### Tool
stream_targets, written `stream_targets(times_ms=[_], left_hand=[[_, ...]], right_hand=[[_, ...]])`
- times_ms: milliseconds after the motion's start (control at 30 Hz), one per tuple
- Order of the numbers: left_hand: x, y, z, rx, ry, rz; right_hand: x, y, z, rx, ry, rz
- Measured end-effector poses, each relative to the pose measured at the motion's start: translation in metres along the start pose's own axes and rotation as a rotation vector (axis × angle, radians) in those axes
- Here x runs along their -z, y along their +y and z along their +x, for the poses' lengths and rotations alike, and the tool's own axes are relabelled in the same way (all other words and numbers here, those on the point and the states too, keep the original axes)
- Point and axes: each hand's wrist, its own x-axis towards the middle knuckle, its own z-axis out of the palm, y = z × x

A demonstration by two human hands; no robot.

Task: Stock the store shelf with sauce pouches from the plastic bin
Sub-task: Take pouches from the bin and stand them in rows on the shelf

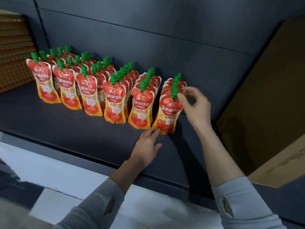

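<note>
Nearest, the left hand [146,146] lies flat on the dark matte shelf [74,129], fingertips touching the base of the front pouch [168,114]. It is glossy, red-and-orange, waisted, green-capped and marked 海天 番茄沙司. The right hand [196,104] hangs relaxed beside its cap. Matching pouches [89,95] stand in rows behind.

Whoever this is has on a light grey long-sleeved top in a soft, smooth fabric. The left sleeve [92,207] and the right sleeve [239,200] both end at a plain cuff partway up the forearm. Close to each cuff there's a small oval slit [109,205], like a thumbhole, cut through the cloth. The left hand [146,146] and right hand [196,106] are bare.
</note>
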Motion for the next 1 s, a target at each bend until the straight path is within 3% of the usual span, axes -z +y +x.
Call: stream_targets(times_ms=[100, 200, 300, 400, 1000], left_hand=[[0.010, -0.008, -0.005, 0.052, 0.089, 0.006], [0.018, -0.021, -0.007, 0.126, 0.132, 0.015], [0.022, -0.028, -0.007, 0.162, 0.116, 0.027], [0.023, -0.029, -0.007, 0.161, 0.093, 0.039], [0.030, -0.032, -0.004, 0.102, 0.085, 0.017]], right_hand=[[0.003, -0.031, 0.004, 0.302, 0.163, -0.222], [-0.015, -0.058, 0.013, 0.438, -0.027, -0.377], [-0.037, -0.069, 0.023, 0.443, -0.257, -0.582], [-0.048, -0.068, 0.028, 0.377, -0.375, -0.656], [-0.051, -0.058, 0.033, 0.433, -0.305, -0.655]])
